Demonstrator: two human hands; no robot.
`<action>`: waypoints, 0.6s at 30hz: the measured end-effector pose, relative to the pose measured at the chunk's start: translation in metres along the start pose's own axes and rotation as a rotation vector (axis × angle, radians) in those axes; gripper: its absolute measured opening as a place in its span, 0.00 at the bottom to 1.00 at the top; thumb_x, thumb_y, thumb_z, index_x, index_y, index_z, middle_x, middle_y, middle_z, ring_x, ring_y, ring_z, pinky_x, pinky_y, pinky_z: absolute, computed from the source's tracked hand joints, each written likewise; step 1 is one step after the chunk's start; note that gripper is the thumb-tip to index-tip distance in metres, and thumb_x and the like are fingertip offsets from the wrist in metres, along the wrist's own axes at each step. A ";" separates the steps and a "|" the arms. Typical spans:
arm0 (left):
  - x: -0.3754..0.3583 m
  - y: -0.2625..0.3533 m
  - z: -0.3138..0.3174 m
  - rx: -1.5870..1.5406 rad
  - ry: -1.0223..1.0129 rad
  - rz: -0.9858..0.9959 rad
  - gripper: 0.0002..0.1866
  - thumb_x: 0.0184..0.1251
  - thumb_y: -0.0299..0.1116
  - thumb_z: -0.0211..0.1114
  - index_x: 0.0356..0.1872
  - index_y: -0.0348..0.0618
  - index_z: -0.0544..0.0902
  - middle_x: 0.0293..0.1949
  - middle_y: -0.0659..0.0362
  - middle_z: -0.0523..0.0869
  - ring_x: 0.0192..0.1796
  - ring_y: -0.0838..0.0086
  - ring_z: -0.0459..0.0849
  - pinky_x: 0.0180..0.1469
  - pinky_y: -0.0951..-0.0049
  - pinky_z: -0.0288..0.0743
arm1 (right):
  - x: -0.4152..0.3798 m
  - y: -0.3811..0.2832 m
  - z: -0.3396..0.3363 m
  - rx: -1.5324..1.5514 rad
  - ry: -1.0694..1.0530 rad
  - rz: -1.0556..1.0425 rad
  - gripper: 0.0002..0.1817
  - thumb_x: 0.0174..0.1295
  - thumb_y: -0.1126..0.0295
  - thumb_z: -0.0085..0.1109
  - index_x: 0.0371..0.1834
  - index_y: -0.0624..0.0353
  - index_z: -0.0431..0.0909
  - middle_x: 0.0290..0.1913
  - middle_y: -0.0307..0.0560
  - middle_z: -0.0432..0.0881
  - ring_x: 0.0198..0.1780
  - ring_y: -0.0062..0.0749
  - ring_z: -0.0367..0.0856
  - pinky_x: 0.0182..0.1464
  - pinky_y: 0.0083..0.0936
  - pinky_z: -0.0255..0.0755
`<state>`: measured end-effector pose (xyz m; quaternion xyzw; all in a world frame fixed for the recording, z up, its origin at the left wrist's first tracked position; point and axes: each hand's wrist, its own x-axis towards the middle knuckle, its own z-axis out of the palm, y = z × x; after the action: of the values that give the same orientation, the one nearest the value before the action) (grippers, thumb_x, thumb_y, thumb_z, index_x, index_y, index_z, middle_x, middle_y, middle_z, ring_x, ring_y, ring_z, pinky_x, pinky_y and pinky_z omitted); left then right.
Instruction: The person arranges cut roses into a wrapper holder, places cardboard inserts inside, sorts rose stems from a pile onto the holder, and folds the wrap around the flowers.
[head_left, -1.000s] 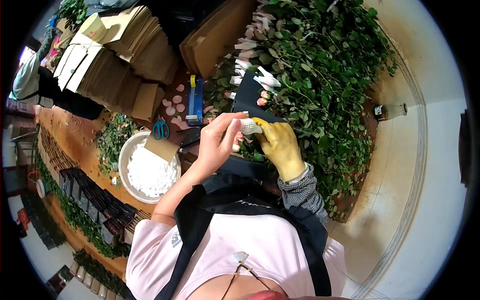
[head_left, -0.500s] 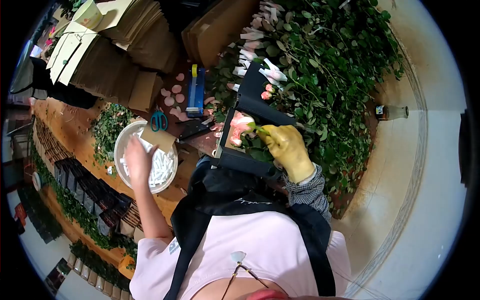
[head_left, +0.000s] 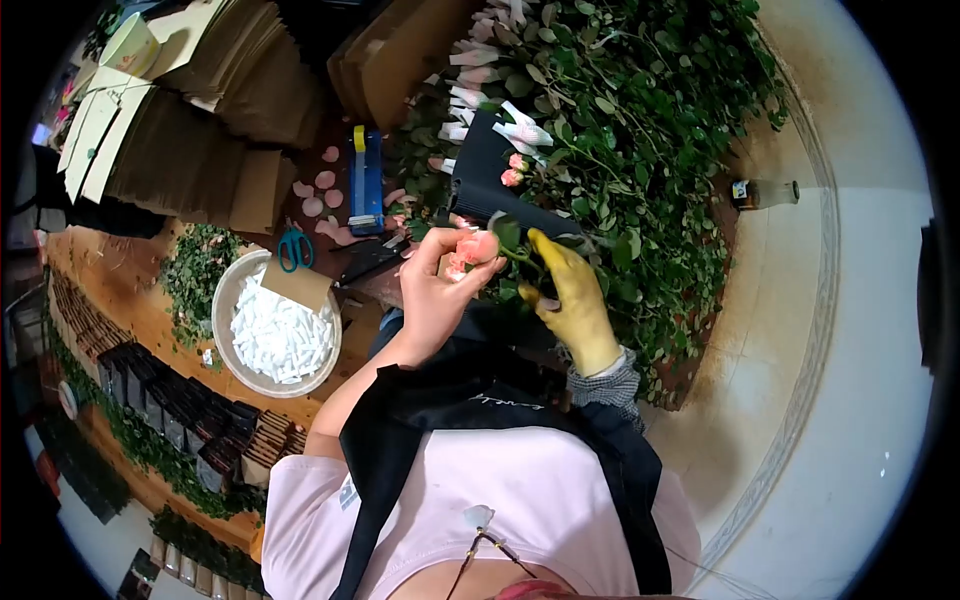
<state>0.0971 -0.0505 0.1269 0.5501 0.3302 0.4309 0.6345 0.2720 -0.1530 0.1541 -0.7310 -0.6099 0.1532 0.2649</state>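
Note:
My bare left hand (head_left: 440,290) is closed around a few pink roses (head_left: 475,250), their blooms showing between thumb and fingers. A green stem with leaves (head_left: 512,240) runs from the blooms towards my right hand (head_left: 575,305), which wears a yellow glove. The gloved fingers are spread apart beside the stem, with thumb and forefinger on either side of it. Behind the hands stands a dark ribbed box or stand (head_left: 500,195), its lower part mostly hidden by them. Two small pink roses (head_left: 514,170) lie beyond it.
At left is a bowl (head_left: 225,345) of small white tubes (head_left: 283,335) with a cardboard piece (head_left: 297,288) on it. Teal scissors (head_left: 295,251), a blue tape dispenser (head_left: 366,185) and loose petals (head_left: 325,180) lie nearby. Leafy stems (head_left: 640,180) heap at right; a bottle (head_left: 765,194) is on the floor.
My left hand has moved right from the bowl of white tubes to the roses and closed on them. The gloved fingers have spread from the stem they gripped. The view has shifted slightly.

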 end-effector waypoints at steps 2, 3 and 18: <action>0.005 0.000 0.000 -0.052 -0.077 -0.085 0.17 0.61 0.20 0.75 0.50 0.32 0.80 0.44 0.60 0.84 0.45 0.82 0.82 0.47 0.80 0.76 | -0.009 0.008 0.002 -0.121 0.007 0.065 0.33 0.49 0.79 0.64 0.64 0.57 0.76 0.54 0.55 0.82 0.57 0.52 0.79 0.61 0.42 0.71; 0.007 -0.004 -0.005 -0.024 -0.149 -0.141 0.20 0.60 0.21 0.75 0.52 0.33 0.80 0.46 0.60 0.85 0.46 0.80 0.82 0.49 0.79 0.77 | -0.014 0.012 0.002 -0.238 0.003 0.118 0.30 0.47 0.81 0.59 0.60 0.59 0.80 0.53 0.55 0.82 0.56 0.52 0.79 0.59 0.42 0.72; 0.021 -0.178 -0.045 0.780 -0.402 -0.048 0.27 0.53 0.42 0.80 0.55 0.46 0.85 0.67 0.33 0.68 0.69 0.37 0.67 0.70 0.49 0.65 | -0.054 0.087 0.018 -0.284 -0.175 0.219 0.26 0.49 0.79 0.69 0.55 0.53 0.84 0.35 0.49 0.86 0.38 0.44 0.85 0.44 0.38 0.80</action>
<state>0.0981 -0.0171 -0.0551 0.8137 0.3507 0.1434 0.4409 0.3213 -0.2123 0.0848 -0.8069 -0.5630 0.1563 0.0867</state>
